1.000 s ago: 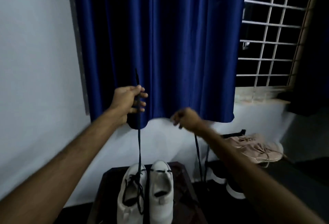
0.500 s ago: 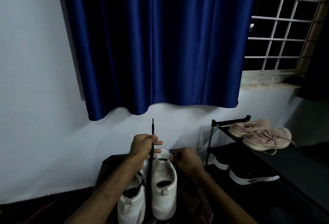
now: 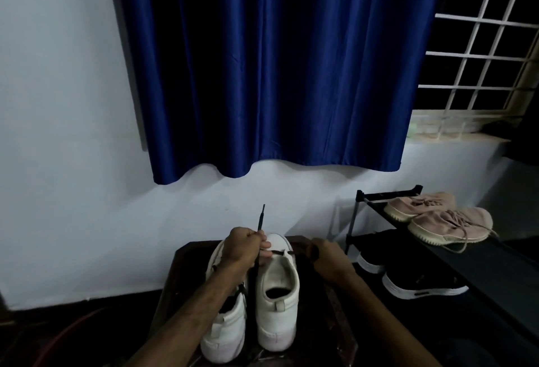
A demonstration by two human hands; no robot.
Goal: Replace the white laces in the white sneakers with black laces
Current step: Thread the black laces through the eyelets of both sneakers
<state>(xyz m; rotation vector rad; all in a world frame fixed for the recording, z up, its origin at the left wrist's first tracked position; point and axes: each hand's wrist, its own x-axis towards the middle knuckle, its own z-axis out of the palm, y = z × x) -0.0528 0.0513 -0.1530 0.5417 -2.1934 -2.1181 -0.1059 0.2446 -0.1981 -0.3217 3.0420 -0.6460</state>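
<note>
Two white sneakers stand side by side on a dark wooden stool point(image 3: 180, 261), heels towards me. The left sneaker point(image 3: 224, 328) carries black lacing, partly hidden by my forearm. My left hand point(image 3: 243, 250) grips one end of a black lace point(image 3: 260, 216) above the shoes, its tip pointing up. The lace crosses the front of the right sneaker point(image 3: 277, 302) at its lowest eyelets. My right hand point(image 3: 328, 254) is curled to the right of that sneaker's toe, holding the lace's other end; its fingers are mostly hidden.
A black shoe rack point(image 3: 388, 191) stands at the right, with pink sneakers point(image 3: 449, 223) on top and black ones point(image 3: 420, 282) below. A blue curtain point(image 3: 277, 69) hangs on the white wall ahead. A reddish hose point(image 3: 67, 334) lies on the floor at the left.
Both hands have come down from chest height to the sneakers, drawing the black lace low. The view has tilted down with them.
</note>
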